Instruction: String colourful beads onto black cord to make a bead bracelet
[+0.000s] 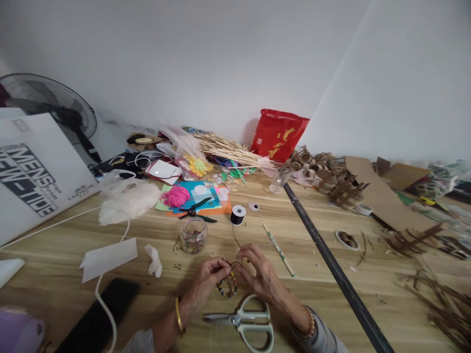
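Observation:
My left hand [209, 278] pinches a small loop of multicoloured beads [228, 287] just above the wooden table [312, 274]. My right hand [260, 273] pinches the thin black cord at the top of the loop. The cord runs up to a black thread spool [238, 214] standing behind my hands. A glass jar of mixed beads [194, 236] stands to the left of the spool. White-handled scissors [247, 322] lie flat just below my hands.
Black scissors [194, 211] lie on coloured paper sheets beside pink yarn [175, 196]. A black phone [99, 316] and a white cable lie at the lower left. A long dark strip [331, 264] crosses the table at the right. Cardboard scraps, sticks, a red bag [278, 133] and a fan [55, 110] stand behind.

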Action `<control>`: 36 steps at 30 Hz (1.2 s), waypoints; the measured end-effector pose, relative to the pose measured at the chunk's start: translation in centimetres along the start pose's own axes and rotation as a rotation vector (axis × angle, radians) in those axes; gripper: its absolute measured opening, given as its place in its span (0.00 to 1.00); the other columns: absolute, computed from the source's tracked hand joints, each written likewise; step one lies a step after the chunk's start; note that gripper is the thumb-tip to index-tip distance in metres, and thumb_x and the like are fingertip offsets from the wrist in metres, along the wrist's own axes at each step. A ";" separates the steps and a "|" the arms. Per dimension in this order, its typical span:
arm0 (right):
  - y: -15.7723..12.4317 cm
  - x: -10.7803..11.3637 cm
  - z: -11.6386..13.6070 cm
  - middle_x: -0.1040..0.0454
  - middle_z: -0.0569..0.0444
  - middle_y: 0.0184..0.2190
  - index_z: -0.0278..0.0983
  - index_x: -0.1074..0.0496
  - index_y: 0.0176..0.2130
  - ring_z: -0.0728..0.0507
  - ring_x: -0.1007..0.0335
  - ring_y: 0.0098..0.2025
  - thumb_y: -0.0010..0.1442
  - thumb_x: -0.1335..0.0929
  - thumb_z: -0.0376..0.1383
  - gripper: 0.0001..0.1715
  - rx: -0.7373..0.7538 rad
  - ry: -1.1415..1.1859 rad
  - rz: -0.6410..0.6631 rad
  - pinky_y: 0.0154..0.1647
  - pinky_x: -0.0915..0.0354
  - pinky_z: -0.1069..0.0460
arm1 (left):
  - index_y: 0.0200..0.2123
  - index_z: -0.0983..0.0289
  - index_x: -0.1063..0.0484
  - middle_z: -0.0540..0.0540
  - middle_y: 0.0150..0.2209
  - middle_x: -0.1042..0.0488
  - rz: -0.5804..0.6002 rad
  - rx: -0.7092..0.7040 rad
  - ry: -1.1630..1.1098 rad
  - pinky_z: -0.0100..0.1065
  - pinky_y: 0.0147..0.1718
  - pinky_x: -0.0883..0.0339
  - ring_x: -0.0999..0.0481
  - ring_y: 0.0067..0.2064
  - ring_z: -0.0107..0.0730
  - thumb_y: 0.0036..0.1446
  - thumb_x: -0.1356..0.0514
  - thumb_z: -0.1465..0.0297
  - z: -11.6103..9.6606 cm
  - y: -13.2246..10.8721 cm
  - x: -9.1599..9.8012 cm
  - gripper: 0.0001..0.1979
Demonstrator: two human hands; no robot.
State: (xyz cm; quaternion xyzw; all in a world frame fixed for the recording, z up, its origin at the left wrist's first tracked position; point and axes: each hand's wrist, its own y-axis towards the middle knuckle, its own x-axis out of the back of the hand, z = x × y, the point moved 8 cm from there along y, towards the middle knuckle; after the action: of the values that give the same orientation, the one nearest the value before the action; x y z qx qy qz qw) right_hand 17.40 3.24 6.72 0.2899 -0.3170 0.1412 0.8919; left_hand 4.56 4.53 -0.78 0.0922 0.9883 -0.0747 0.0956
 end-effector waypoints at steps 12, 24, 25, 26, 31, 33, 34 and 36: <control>-1.1 -3.6 -3.9 0.29 0.53 0.26 0.34 0.28 0.28 0.47 0.34 0.28 0.57 0.33 0.40 0.11 -0.405 0.355 -0.032 0.28 0.40 0.55 | 0.19 0.65 0.27 0.49 0.19 0.29 -0.078 0.015 0.012 0.29 0.27 0.39 0.33 0.25 0.28 0.37 0.32 0.63 -0.2 -0.1 0.4 0.12; -1.7 -5.6 -5.4 0.35 0.59 0.19 0.34 0.31 0.27 0.52 0.43 0.20 0.50 0.29 0.51 0.23 -0.532 0.727 -0.107 0.21 0.45 0.57 | 0.20 0.66 0.27 0.49 0.20 0.29 -0.076 0.037 -0.006 0.29 0.28 0.40 0.32 0.26 0.28 0.37 0.33 0.64 0.2 -0.1 0.3 0.11; -1.6 -5.6 -5.3 0.35 0.59 0.20 0.34 0.32 0.28 0.52 0.43 0.20 0.51 0.29 0.51 0.23 -0.516 0.725 -0.109 0.22 0.44 0.57 | 0.20 0.66 0.27 0.49 0.20 0.29 -0.076 0.038 -0.002 0.29 0.28 0.40 0.33 0.26 0.28 0.38 0.33 0.64 0.2 -0.1 0.3 0.11; -1.6 -5.5 -5.2 0.35 0.59 0.20 0.34 0.32 0.28 0.52 0.42 0.21 0.52 0.29 0.51 0.22 -0.496 0.711 -0.110 0.22 0.43 0.57 | 0.20 0.66 0.27 0.49 0.20 0.29 -0.079 0.038 0.004 0.29 0.28 0.40 0.33 0.26 0.28 0.38 0.33 0.64 0.3 -0.1 0.4 0.11; -1.2 -3.6 -2.3 0.32 0.52 0.30 0.36 0.31 0.30 0.47 0.34 0.31 0.62 0.35 0.40 0.12 -0.200 0.319 -0.111 0.30 0.37 0.54 | 0.20 0.65 0.28 0.49 0.20 0.30 -0.067 0.024 0.049 0.29 0.27 0.41 0.34 0.25 0.29 0.38 0.34 0.63 0.5 0.1 0.6 0.11; -1.2 -3.3 -0.8 0.32 0.48 0.38 0.36 0.31 0.34 0.45 0.33 0.37 0.64 0.39 0.35 0.10 -0.040 0.162 -0.078 0.36 0.35 0.53 | 0.21 0.65 0.28 0.49 0.20 0.31 -0.045 -0.011 0.077 0.29 0.27 0.41 0.34 0.25 0.29 0.39 0.35 0.64 0.5 0.3 0.7 0.10; -1.2 -3.3 -0.4 0.32 0.46 0.41 0.37 0.31 0.36 0.45 0.32 0.38 0.65 0.40 0.33 0.10 0.011 0.123 -0.053 0.38 0.35 0.52 | 0.20 0.65 0.29 0.49 0.20 0.31 -0.034 -0.034 0.096 0.29 0.27 0.41 0.34 0.25 0.29 0.39 0.35 0.65 0.5 0.4 0.7 0.09; -1.2 -3.5 -0.1 0.31 0.46 0.41 0.37 0.33 0.37 0.46 0.32 0.38 0.65 0.41 0.32 0.10 0.048 0.107 0.001 0.38 0.35 0.52 | 0.21 0.65 0.28 0.50 0.20 0.30 -0.003 -0.084 0.150 0.30 0.28 0.40 0.33 0.26 0.30 0.42 0.37 0.67 0.5 0.5 0.7 0.07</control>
State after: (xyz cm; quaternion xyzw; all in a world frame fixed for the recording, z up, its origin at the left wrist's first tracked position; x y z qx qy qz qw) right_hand 15.28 2.12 3.89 0.3033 -0.2656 0.1647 0.9002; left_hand 4.10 5.01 -1.46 0.0921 0.9951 -0.0264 0.0248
